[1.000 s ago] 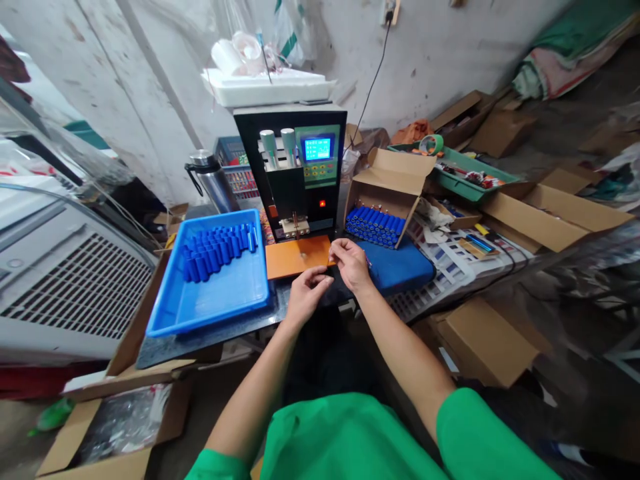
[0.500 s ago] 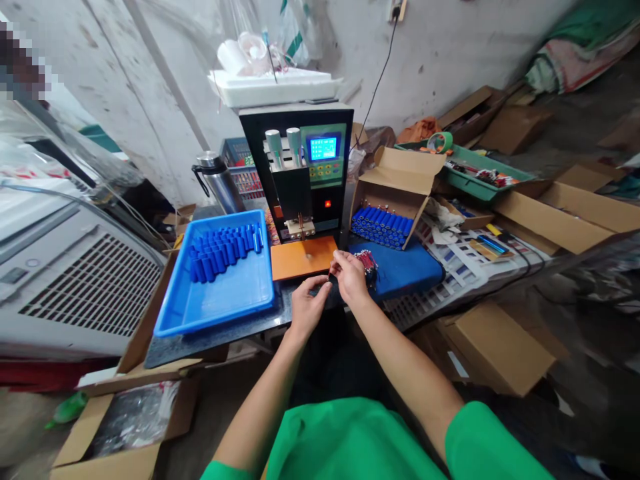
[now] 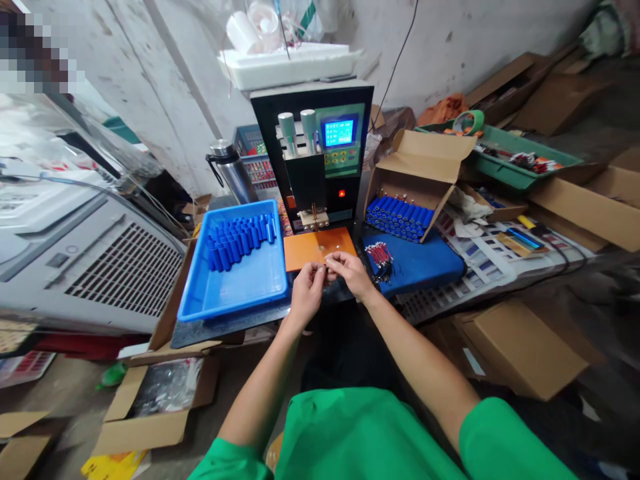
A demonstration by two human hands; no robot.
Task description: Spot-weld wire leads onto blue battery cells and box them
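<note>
My left hand (image 3: 307, 288) and my right hand (image 3: 349, 272) meet at the front edge of an orange plate (image 3: 305, 251). Both have their fingers pinched together on something small and dark that I cannot make out. Behind the plate stands a black machine (image 3: 270, 123) with a lit screen (image 3: 339, 133) and two metal pins above the plate. On the left, blue cylinders (image 3: 235, 250) stand upright in a blue tray (image 3: 250, 293). Right of my right hand, a bundle of small red and black wires (image 3: 379, 259) lies on a blue pad (image 3: 430, 263).
An open cardboard box (image 3: 437, 155) of stacked blue cylinders stands on the right. A metal flask (image 3: 234, 175) is behind the tray. Farther right are a green tray (image 3: 525, 150) and more cardboard. A white foam tray (image 3: 295, 67) tops the machine.
The view has shifted, so the table things appear farther right. My hands have come closer together and now overlap the orange plate's front edge.
</note>
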